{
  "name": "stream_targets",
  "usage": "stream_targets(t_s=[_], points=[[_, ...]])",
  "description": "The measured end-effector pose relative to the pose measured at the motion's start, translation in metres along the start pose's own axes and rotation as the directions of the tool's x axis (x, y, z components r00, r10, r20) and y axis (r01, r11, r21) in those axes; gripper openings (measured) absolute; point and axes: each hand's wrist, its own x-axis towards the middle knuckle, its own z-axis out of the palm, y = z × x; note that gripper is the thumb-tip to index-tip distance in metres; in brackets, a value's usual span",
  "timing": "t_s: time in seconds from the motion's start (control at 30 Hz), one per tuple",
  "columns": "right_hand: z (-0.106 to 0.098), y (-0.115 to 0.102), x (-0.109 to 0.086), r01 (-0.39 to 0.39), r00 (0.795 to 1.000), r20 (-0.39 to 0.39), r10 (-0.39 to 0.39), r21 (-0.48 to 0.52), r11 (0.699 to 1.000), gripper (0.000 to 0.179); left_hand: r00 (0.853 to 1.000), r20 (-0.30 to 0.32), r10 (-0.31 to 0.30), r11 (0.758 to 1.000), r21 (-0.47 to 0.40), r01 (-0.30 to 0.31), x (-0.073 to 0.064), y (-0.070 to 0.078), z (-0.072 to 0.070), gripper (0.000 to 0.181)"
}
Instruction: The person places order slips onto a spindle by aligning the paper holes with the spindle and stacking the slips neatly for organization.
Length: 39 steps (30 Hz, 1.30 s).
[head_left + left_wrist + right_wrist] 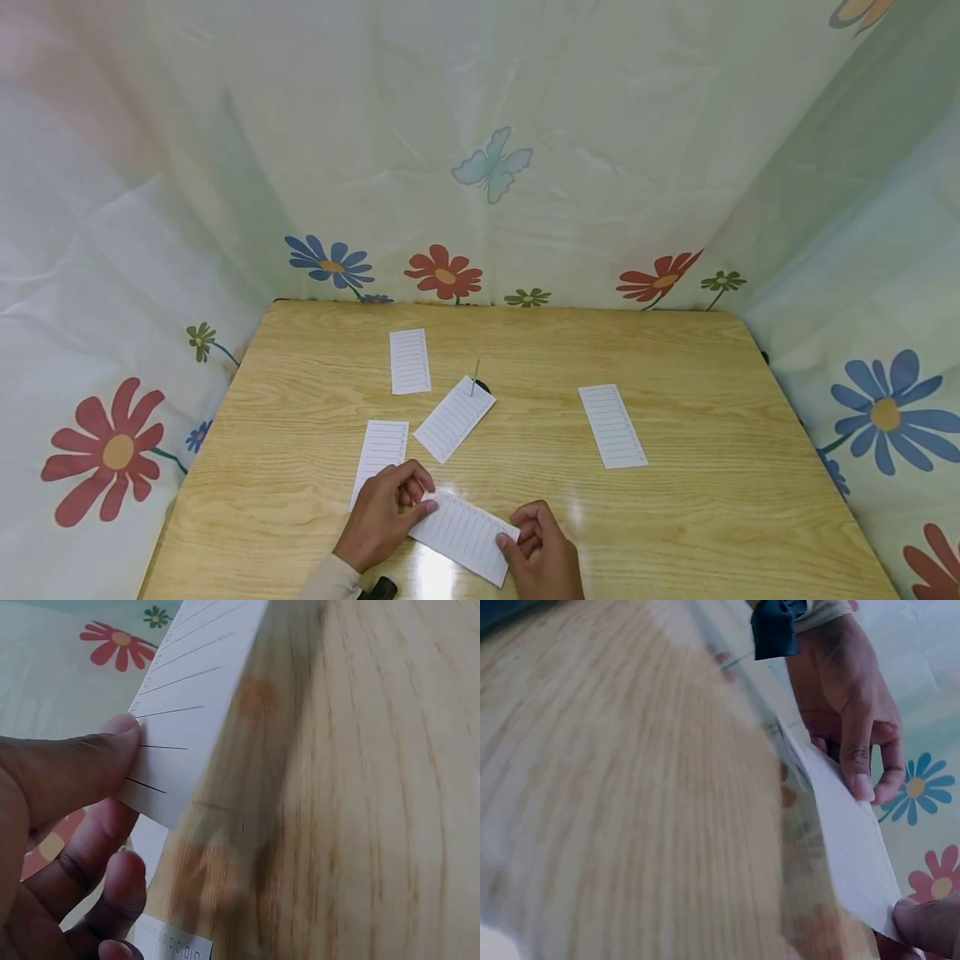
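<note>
A white ruled paper card point(467, 537) with a row of small marks along one long edge is held between both hands, above the front of the table. My left hand point(386, 510) pinches its left end between thumb and fingers. At the other end, my right hand point(546, 552) pinches the card's corner with thumb and curled fingers. In the left wrist view the card point(187, 697) stands tilted over the wood, the left thumb on its lined face. The right wrist view shows the card point(851, 832) spanning from one hand to the other.
Similar cards lie around: one card point(410, 361) at the back left, another card point(382, 450) partly behind the left hand, and one card point(612, 427) to the right. A thin green stick point(476, 375) on a dark round base stands at a further card point(453, 419). Flowered curtains point(495, 225) enclose the wooden table point(712, 517).
</note>
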Motion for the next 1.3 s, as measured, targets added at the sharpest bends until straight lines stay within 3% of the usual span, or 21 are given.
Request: stream_targets(t_s=[0.17,0.53,0.87,1.3], points=[[-0.006,-0.004,0.004,-0.070,0.997,-0.040,0.072,0.050,0.996,0.033,0.998,-0.013,-0.054,0.997,-0.049,0.054,0.004,0.002,0.001,0.025],[-0.010,-0.001,0.015,0.006,0.996,-0.094,0.003,0.095,0.995,0.024,0.994,-0.031,-0.106,0.987,-0.121,0.101,0.005,0.005,0.002,0.023],[-0.010,-0.001,0.021,-0.012,0.994,-0.104,0.020,0.078,0.997,0.021,0.995,-0.032,-0.092,0.987,-0.137,0.087,0.006,0.005,0.001,0.019],[-0.016,-0.011,0.036,0.036,0.991,-0.130,-0.028,0.062,0.997,0.018,0.993,-0.060,-0.102,0.978,-0.187,0.089,0.011,0.008,-0.002,0.020]])
